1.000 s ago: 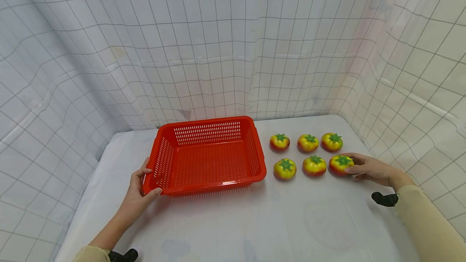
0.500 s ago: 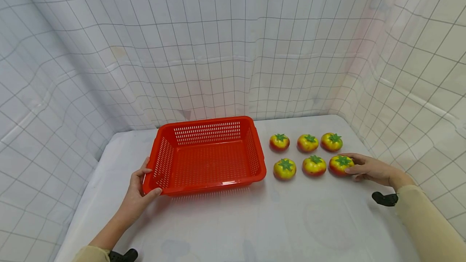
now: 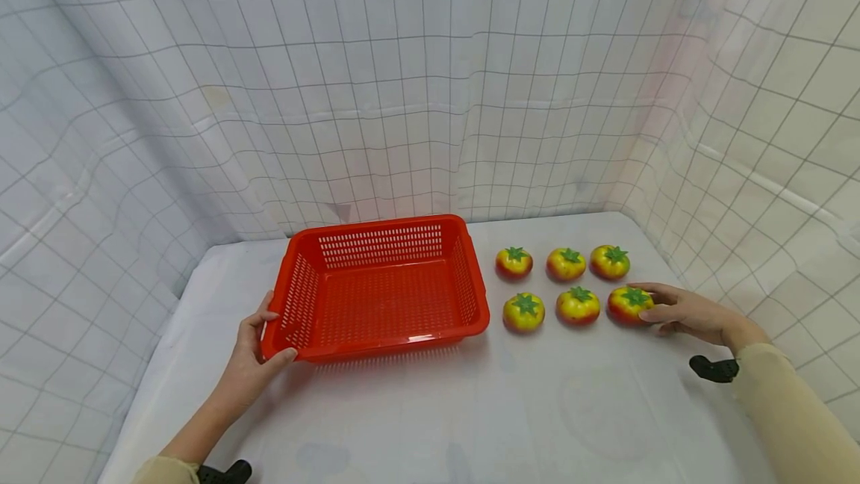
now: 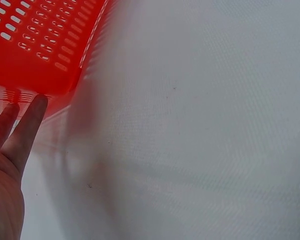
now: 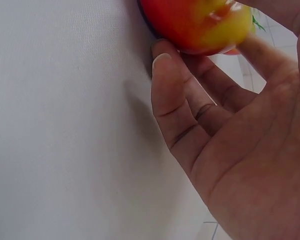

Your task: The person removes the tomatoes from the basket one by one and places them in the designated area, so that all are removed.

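A red plastic basket (image 3: 386, 301) with slotted walls stands on the white table, nothing inside it. My left hand (image 3: 250, 370) grips its near left corner, thumb on the front rim and fingers along the left side; two fingertips meet the wall (image 4: 32, 57) in the left wrist view. At the right, my right hand (image 3: 688, 316) holds a red-and-yellow tomato (image 3: 628, 306) with a green star-shaped calyx. Its thumb lies on the near side and its fingers curl behind. The right wrist view shows fingertips under the tomato (image 5: 195, 22), low over the cloth.
Two more tomatoes, one nearer the basket (image 3: 523, 314) and one beside the held one (image 3: 577, 308), make up the front row. Behind them sit three others, left (image 3: 513, 264), middle (image 3: 566, 265) and right (image 3: 610, 263). Gridded white curtains (image 3: 403, 95) enclose the table (image 3: 430, 417).
Both hands keep their holds. The held tomato now sits very slightly farther right of its neighbour; the basket and other tomatoes stay put.
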Motion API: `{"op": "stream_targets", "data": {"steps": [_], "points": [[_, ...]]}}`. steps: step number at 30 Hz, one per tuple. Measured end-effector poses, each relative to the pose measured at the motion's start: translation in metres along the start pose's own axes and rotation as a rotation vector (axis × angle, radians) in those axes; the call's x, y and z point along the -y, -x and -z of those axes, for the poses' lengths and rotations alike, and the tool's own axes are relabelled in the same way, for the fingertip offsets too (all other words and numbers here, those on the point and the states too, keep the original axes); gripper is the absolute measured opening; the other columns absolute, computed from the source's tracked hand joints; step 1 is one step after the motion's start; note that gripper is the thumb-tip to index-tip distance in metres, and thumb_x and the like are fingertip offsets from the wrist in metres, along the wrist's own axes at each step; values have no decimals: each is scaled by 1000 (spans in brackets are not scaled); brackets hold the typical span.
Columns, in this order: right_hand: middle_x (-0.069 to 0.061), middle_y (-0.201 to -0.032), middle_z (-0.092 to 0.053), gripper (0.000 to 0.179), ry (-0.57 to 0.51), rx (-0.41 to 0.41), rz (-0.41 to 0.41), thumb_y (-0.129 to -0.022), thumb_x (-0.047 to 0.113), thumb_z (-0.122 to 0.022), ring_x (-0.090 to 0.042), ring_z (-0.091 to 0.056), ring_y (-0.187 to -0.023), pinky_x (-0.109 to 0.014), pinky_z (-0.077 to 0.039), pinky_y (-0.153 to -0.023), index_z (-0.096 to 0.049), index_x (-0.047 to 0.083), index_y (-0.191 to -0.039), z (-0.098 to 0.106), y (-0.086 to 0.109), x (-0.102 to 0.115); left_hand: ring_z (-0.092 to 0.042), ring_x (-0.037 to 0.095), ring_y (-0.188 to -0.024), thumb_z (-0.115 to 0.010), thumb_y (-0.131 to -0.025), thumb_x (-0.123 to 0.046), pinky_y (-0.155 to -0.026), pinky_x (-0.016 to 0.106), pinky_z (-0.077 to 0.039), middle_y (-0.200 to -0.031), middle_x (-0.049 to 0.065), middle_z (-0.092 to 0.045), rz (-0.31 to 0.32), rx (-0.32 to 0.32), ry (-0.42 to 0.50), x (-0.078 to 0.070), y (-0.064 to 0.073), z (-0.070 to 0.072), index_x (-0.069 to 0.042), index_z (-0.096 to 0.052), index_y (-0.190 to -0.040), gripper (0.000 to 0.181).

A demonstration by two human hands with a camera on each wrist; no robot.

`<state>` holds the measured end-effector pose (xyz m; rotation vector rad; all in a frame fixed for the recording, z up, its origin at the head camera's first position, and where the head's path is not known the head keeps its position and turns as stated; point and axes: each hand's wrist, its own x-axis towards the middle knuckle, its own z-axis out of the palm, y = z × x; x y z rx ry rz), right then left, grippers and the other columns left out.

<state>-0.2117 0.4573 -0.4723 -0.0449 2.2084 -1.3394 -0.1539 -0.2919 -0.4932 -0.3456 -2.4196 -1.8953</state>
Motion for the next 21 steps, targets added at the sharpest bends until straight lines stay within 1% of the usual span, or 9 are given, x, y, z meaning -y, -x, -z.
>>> {"op": "stream_targets", "data": {"steps": [5,9,11,14,16,18,20,21], "points": [[-33,-159,-17,76,45,-3,2,-100,30,-63,-35,-40,-129,-37,-50,-93,-23,9,-161,3,5,2,-31,-3,-136,-65,-97,1,-86,18,-54,-173,1,1,-8,-1,-21,1,0,2,-11,-25,-142,62],[-34,-158,-23,78,68,-18,15,-100,30,-64,-36,-45,-128,-39,-50,-94,-23,8,-161,7,12,5,-31,-3,-137,-65,-96,1,-86,18,-54,-173,3,0,-15,-2,-41,3,1,3,-10,-25,-142,62],[-33,-157,-27,78,80,-33,24,-99,31,-64,-36,-47,-126,-40,-50,-93,-22,7,-161,9,15,6,-32,-3,-136,-64,-97,0,-85,18,-54,-172,4,0,-24,2,-49,3,0,5,-8,-25,-142,59],[-33,-155,-33,77,111,-58,49,-100,31,-63,-36,-50,-124,-43,-51,-92,-23,5,-161,12,20,10,-36,-4,-133,-56,-102,-1,-85,19,-55,-172,8,-2,-52,10,-67,2,-1,7,-3,-27,-139,47],[-32,-153,-37,75,138,-78,64,-101,31,-61,-35,-51,-123,-44,-52,-91,-25,4,-160,13,23,14,-37,-3,-132,-47,-106,-4,-84,19,-56,-171,13,-5,-77,14,-90,-1,-2,10,0,-29,-136,35],[-32,-150,-41,71,175,-105,79,-102,32,-60,-35,-53,-122,-43,-53,-89,-27,4,-159,12,25,19,-37,-2,-133,-40,-110,-11,-84,18,-55,-170,14,-10,-87,14,-139,-5,-3,12,2,-33,-134,28],[-30,-147,-46,69,224,-138,90,-104,35,-58,-36,-55,-120,-40,-54,-86,-30,3,-158,8,26,28,-39,9,-138,-34,-112,-19,-84,19,-54,-169,16,-15,-64,10,-193,-11,-6,15,1,-37,-132,29],[-28,-145,-49,67,249,-154,94,-105,37,-57,-37,-56,-119,-39,-54,-85,-32,3,-157,5,26,33,-42,13,-136,-32,-113,-23,-85,19,-54,-168,16,-18,-47,7,-216,-15,-7,17,1,-39,-131,31]]}}
